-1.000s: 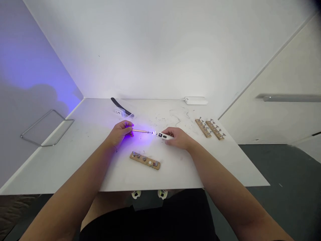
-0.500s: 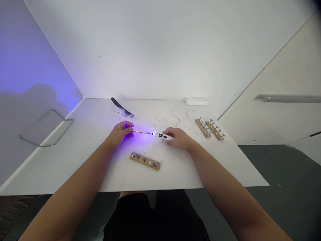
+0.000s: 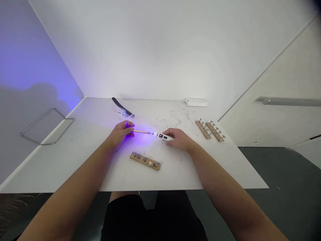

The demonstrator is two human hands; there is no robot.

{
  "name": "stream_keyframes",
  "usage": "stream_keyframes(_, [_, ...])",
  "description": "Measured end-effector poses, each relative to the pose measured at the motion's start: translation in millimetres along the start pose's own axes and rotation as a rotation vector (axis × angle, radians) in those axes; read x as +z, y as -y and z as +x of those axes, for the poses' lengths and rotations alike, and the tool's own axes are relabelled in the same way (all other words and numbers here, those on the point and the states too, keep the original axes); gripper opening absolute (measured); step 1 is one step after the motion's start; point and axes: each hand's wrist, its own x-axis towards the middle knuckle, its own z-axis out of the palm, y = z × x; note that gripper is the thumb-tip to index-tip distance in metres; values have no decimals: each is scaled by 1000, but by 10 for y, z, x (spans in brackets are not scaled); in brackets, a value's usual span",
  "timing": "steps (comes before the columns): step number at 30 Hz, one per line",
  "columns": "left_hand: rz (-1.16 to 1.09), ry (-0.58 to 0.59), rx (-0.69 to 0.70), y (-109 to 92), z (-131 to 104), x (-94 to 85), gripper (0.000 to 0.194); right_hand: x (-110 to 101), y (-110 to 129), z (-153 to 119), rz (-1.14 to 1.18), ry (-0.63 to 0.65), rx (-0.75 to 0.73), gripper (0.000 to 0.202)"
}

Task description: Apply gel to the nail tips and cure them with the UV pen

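Note:
My left hand [image 3: 122, 131] pinches the end of a slim copper-coloured rod [image 3: 141, 131], which looks like a nail tool. Its thin dark tip points right. My right hand [image 3: 177, 138] is closed around a white handheld UV nail lamp [image 3: 165, 137] with a small dark display. Violet light shines from the lamp's end onto the rod's tip; what sits at that tip is too small and bright to tell. Nearer the table's front edge, below both hands, lies a wooden strip holder [image 3: 144, 161] with several small pegs, some bearing nail tips, and one white dot.
Two more peg strips [image 3: 203, 130] [image 3: 215, 131] lie on the right of the white table [image 3: 180, 174]. Behind my left hand are a dark curved nail file [image 3: 122, 106] and a small clear box [image 3: 120, 112]. A white power strip [image 3: 196, 102] rests at the wall; a bent metal frame [image 3: 47, 126] stands left.
Both hands hold nearly the same pose, with the lamp still lit at the rod's tip. The view has shifted slightly, and my legs under the table have moved a little apart.

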Motion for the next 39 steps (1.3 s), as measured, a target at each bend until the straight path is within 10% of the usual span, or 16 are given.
stream_keyframes(39, [9, -19, 6, 13, 4, -6, 21, 4, 17, 9, 53, -9, 35, 32])
